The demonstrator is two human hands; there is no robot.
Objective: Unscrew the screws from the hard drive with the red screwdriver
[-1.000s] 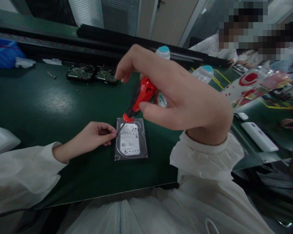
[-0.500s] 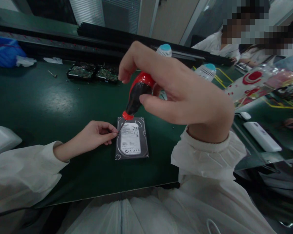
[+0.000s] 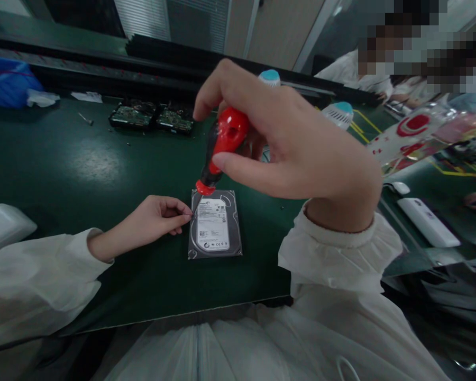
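Observation:
A hard drive (image 3: 232, 233) with a white label lies flat on the green table. The red and black screwdriver (image 3: 222, 140) leans over its upper left part, with the thin shaft running down to the drive's left edge. My right hand (image 3: 285, 143) is closed round the handle from above, thumb on the near side. At the left edge of the drive, my left hand (image 3: 162, 216) pinches the lower end of the shaft between thumb and forefinger. Those fingertips hide the screwdriver's tip and whatever lies under it.
Behind the drive lie two opened devices with green circuit boards (image 3: 130, 116). A blue bag (image 3: 8, 82) is at the far left, above a white rounded object (image 3: 6, 227). A clear printed bottle (image 3: 416, 132) stands to the right. Other people sit beyond.
The screwdriver's handle has turned in my right hand, so more of its red side shows, and my right thumb has shifted left. My left hand and the hard drive keep their places.

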